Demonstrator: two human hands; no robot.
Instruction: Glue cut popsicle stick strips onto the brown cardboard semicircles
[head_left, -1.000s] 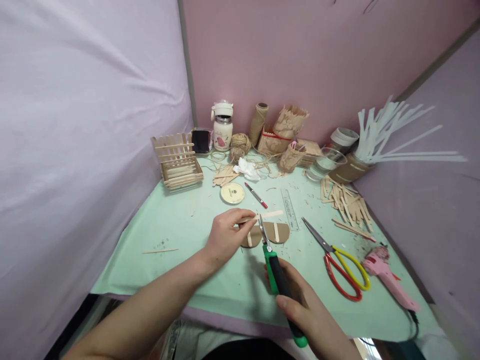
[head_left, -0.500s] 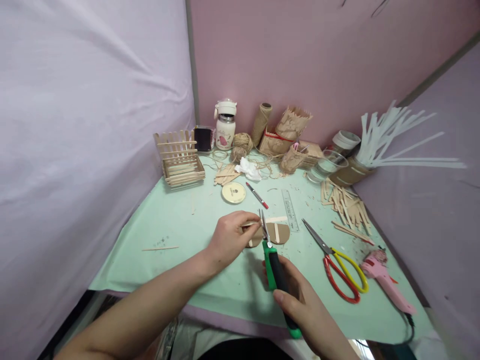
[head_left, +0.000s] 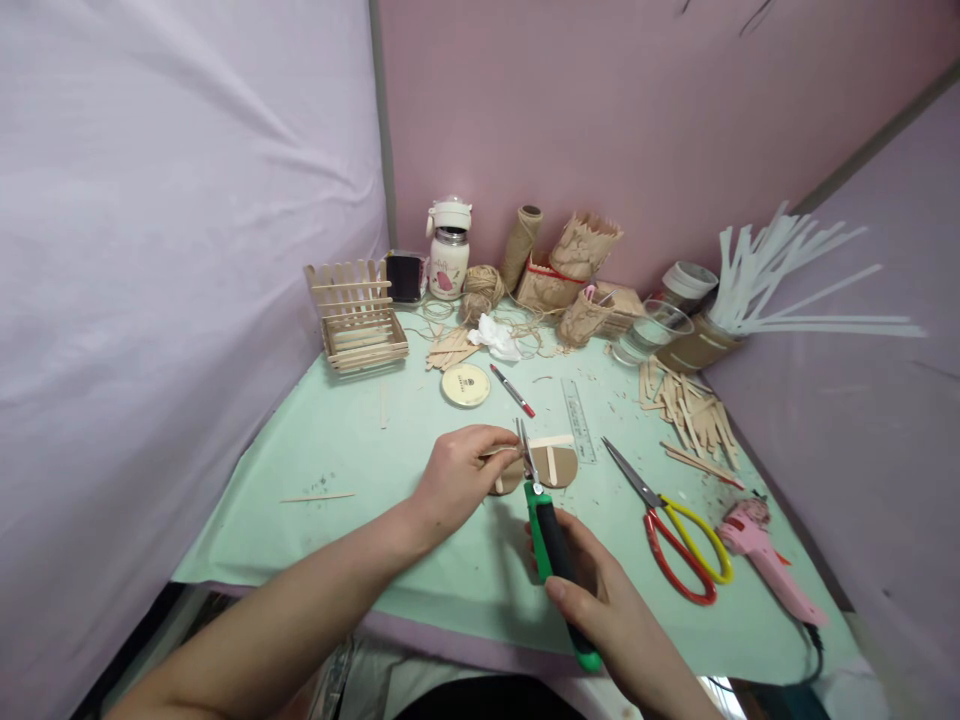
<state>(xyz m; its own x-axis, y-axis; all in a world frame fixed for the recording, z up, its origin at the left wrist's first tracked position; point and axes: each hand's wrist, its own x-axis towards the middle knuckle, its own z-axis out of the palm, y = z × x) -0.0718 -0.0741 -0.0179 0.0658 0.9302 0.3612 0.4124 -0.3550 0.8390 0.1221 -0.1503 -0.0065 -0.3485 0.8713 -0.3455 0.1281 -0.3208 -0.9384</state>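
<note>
Just right of centre, the pale strip [head_left: 553, 440] lay lower than a second earlier; the left hand [head_left: 461, 468] pinched a stick [head_left: 493, 450] between its fingertips, the right hand [head_left: 600, 600] clasped green cutters [head_left: 553, 545]

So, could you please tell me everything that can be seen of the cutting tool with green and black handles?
The cutting tool with green and black handles has two slim, grey, metal-looking blades, joined at a small pivot; its grips look like plastic or rubber. The right hand holds it by the grips over the pale green tabletop, blades pointing away from the person, tips slightly apart. They are close beside the left hand; contact there is unclear.
</note>
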